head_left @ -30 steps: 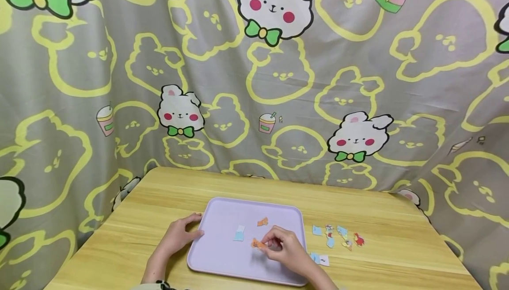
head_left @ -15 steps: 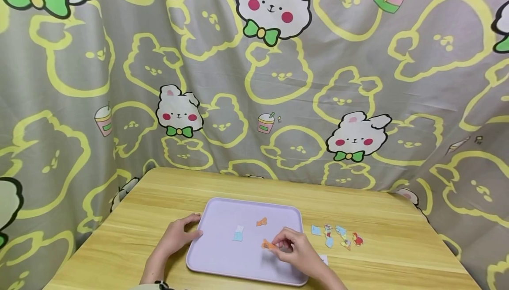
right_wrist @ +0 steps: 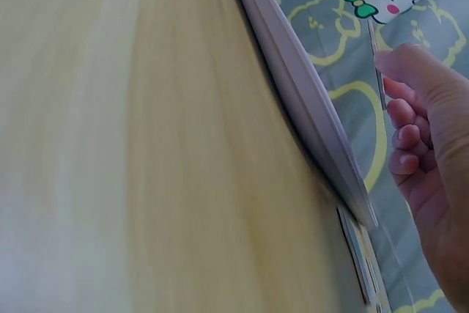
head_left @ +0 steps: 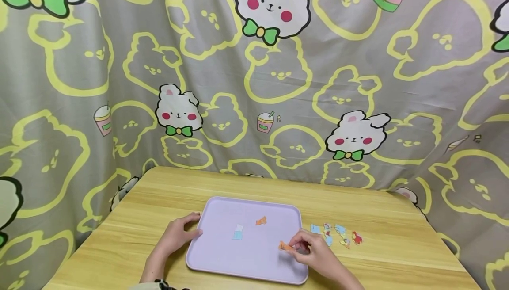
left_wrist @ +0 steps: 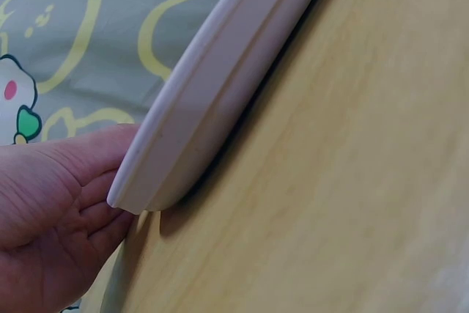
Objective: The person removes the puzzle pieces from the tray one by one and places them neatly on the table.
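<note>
My right hand (head_left: 315, 251) pinches a small orange jigsaw piece (head_left: 284, 246) between thumb and fingers, above the right side of a lilac tray (head_left: 222, 259). From the right wrist view the piece (right_wrist: 377, 71) looks thin and flat, seen edge-on. My left hand (head_left: 177, 235) rests at the tray's left edge, its thumb touching the rim; in the left wrist view its loosely bent fingers are partly hidden behind the tray's corner. On the tray lie another orange piece (head_left: 261, 221) and a white-and-light-blue piece (head_left: 237, 232), apart from each other.
Several small blue, multicoloured and red pieces (head_left: 357, 238) lie on the wooden table (head_left: 381, 259) to the right of the tray. A printed grey curtain (head_left: 222, 78) hangs behind and beside the table. The right arm hides part of the table.
My right hand has moved to the right across the tray, carrying the orange jigsaw piece. The left hand and the pieces on the tray have stayed in place.
</note>
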